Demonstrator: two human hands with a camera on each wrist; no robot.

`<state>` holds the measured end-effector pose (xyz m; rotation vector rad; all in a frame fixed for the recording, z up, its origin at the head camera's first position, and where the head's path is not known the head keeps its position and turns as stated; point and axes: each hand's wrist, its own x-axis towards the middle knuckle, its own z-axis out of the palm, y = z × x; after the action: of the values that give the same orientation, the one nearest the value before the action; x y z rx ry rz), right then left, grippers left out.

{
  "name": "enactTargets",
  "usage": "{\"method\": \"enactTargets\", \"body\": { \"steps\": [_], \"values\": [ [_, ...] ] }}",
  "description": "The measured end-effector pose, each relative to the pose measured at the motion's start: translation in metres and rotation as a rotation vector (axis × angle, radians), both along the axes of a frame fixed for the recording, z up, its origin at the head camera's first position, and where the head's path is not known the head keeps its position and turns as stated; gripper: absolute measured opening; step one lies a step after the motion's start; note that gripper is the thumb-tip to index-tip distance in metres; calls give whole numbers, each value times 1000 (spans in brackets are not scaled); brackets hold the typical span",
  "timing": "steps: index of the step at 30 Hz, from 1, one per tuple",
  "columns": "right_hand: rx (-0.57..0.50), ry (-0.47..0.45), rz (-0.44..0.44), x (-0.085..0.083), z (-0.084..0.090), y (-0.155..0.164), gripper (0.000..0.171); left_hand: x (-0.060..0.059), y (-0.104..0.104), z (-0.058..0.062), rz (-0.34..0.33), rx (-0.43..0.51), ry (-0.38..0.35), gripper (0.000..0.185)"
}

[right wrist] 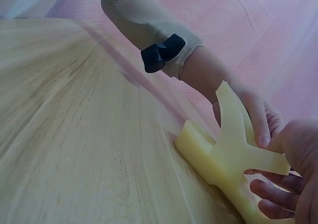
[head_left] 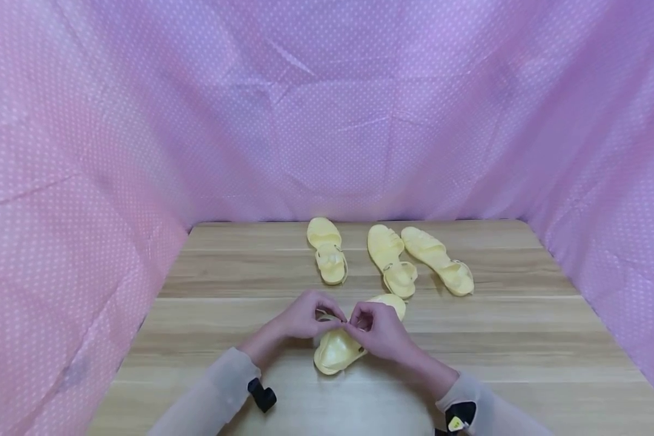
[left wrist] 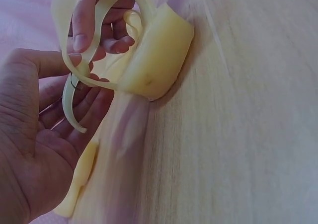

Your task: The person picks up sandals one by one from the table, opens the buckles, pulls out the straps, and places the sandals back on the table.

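A yellow sandal [head_left: 338,351] lies on the wooden table [head_left: 523,339] in front of me, heel end towards me. Both hands meet over its ankle strap. In the left wrist view my left hand [left wrist: 82,75] pinches the thin strap [left wrist: 73,105] between thumb and fingers, next to the sandal's heel [left wrist: 159,55]. The right hand's fingers [left wrist: 92,20] hold the strap loop just above. In the head view the left hand [head_left: 327,312] and right hand [head_left: 360,321] nearly touch. In the right wrist view the right hand [right wrist: 290,179] grips the strap part of the sandal [right wrist: 218,154].
Three more yellow sandals lie further back: one alone [head_left: 328,251] and two side by side [head_left: 392,260] [head_left: 438,260]. Pink dotted cloth [head_left: 87,212] walls the table on the left, back and right. Both wrists wear black bands [head_left: 263,395].
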<state>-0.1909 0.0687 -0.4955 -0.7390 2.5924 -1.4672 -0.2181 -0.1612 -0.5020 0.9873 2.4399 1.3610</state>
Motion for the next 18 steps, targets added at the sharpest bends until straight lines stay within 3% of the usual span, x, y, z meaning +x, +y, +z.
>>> {"method": "enactTargets", "body": {
  "steps": [18],
  "values": [
    [3,-33,-37,-1,-1,-2,17,0,-2,-2,23,10,-73,10]
  ]
}}
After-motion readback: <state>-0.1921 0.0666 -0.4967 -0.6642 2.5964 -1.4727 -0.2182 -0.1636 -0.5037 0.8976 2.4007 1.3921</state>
